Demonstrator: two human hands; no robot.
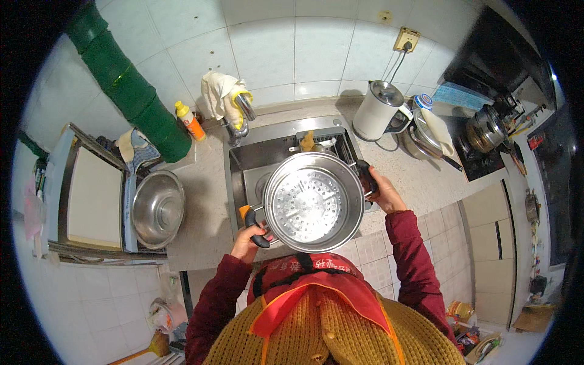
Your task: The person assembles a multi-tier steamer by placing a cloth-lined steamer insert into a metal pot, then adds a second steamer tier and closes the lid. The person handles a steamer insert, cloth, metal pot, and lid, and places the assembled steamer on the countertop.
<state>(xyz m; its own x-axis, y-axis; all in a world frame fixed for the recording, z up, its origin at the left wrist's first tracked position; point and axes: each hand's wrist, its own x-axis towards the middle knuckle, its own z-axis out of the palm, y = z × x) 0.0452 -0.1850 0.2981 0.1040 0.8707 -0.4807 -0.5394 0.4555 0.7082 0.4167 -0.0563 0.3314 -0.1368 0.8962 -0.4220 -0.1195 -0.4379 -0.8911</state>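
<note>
steamer: you've got a round shiny steel pot (313, 202) with a perforated bottom and black side handles, held over the sink (240, 161)
left hand: yours (248, 240) is curled tight round the near black handle
right hand: yours (382, 191) is wrapped closed on the far handle
sink: brushed steel, rectangular, set in a speckled counter (204, 201)
bowl: smooth steel, round (158, 208), well off to the left
kettle: white, steel lid (378, 111), behind right

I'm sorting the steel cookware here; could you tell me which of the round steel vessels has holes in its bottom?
The steamer pot held by both hands over the sink; its base is perforated, whereas the bowl left on the counter is solid.
</note>
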